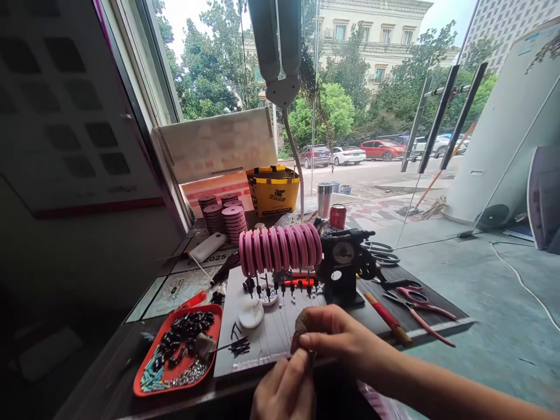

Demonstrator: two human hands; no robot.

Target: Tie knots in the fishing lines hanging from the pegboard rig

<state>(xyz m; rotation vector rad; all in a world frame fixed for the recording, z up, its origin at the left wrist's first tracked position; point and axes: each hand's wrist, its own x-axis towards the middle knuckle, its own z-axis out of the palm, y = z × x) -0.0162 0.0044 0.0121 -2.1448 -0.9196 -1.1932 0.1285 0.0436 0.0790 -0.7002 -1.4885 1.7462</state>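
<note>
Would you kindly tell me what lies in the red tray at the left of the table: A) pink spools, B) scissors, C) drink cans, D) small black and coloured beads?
D: the red tray holds small black and coloured beads; the pink spools sit on a rack behind.

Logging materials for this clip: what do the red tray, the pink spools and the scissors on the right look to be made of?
Red tray: probably plastic, with an even glossy colour and a rounded moulded rim.
Pink spools: likely foam or soft plastic, matte with thick rounded edges; the look leaves it open.
Scissors: thin metal blades with a dull grey sheen, and pink handles that look like plastic.
</note>
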